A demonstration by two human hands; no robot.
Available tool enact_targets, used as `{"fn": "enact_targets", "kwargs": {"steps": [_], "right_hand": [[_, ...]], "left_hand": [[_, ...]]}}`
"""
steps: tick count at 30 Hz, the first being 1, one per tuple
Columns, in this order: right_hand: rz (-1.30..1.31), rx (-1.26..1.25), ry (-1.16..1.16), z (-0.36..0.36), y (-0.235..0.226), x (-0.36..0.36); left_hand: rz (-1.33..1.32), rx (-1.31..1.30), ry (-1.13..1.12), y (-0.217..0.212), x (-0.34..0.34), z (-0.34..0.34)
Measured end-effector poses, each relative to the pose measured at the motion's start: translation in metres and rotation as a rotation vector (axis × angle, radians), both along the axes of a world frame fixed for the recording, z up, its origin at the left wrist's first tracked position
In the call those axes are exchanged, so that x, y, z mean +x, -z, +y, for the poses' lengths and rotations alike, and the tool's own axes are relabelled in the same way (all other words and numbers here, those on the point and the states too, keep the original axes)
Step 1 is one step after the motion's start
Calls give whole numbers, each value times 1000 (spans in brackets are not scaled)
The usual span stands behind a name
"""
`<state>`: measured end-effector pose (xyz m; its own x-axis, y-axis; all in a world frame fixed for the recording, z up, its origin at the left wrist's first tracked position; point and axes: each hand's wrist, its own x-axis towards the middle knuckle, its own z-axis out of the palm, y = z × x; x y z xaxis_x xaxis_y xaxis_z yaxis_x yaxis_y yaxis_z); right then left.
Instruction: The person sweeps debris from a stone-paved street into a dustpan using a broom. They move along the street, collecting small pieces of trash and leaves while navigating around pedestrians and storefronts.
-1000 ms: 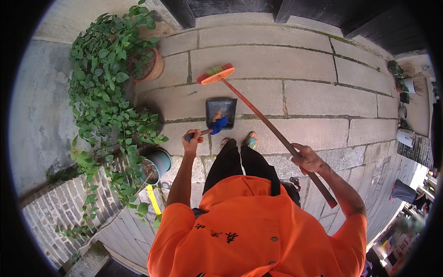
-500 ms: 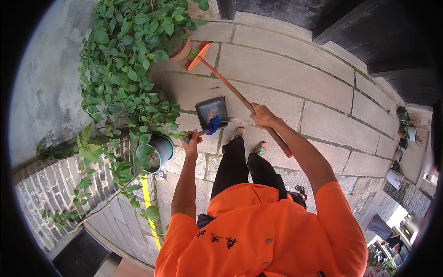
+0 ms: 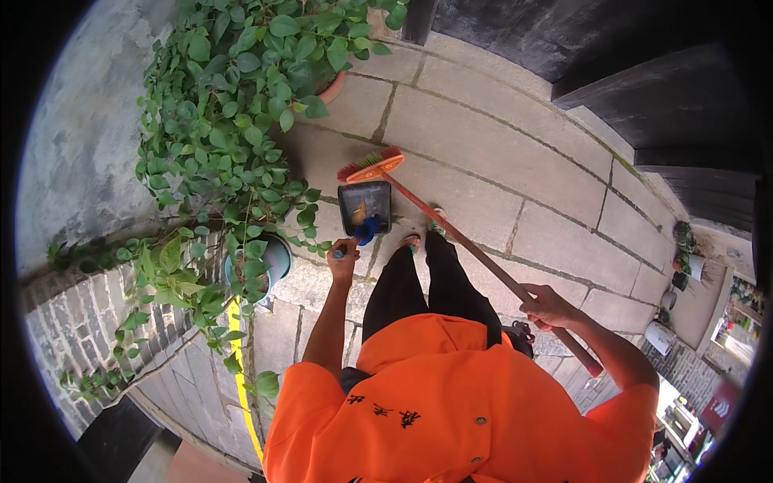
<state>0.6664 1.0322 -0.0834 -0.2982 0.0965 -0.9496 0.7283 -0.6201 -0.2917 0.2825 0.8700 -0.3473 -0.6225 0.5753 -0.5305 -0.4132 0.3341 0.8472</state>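
Note:
My left hand (image 3: 343,256) is closed round the dark grip of a long-handled dustpan. The black dustpan (image 3: 379,196) rests on the paving, with a brown dry leaf (image 3: 359,212) in it and a blue part (image 3: 368,231) where the handle joins. In my right hand (image 3: 547,307) is the wooden stick of a push broom (image 3: 485,259), gripped near its red end. The orange broom head (image 3: 375,167), with red and green bristles, lies at the far edge of the dustpan.
Leafy green plants (image 3: 217,105) trail along the left wall. A blue-grey pot (image 3: 279,256) stands left of my left hand, and a terracotta pot (image 3: 332,87) farther off. Dark wooden doors (image 3: 644,105) line the far right. More pots (image 3: 694,264) sit at the right.
The broom head has come from beside the terracotta pot back to the dustpan's far edge. My right hand has drawn back to the right and nearer my body. My left hand still grips the dustpan.

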Motion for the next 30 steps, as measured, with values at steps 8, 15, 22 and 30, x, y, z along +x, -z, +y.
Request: {"fn": "enact_targets", "kwargs": {"steps": [8, 15, 22, 30], "right_hand": [[488, -30, 59, 73, 152, -186], [511, 374, -198, 82, 221, -356], [359, 571, -539, 122, 275, -352], [321, 245, -323, 137, 80, -168]], "left_hand": [[-5, -98, -56, 9, 2, -19], [14, -125, -132, -6, 15, -19], [12, -125, -158, -8, 14, -17], [32, -42, -98, 13, 10, -29]]}}
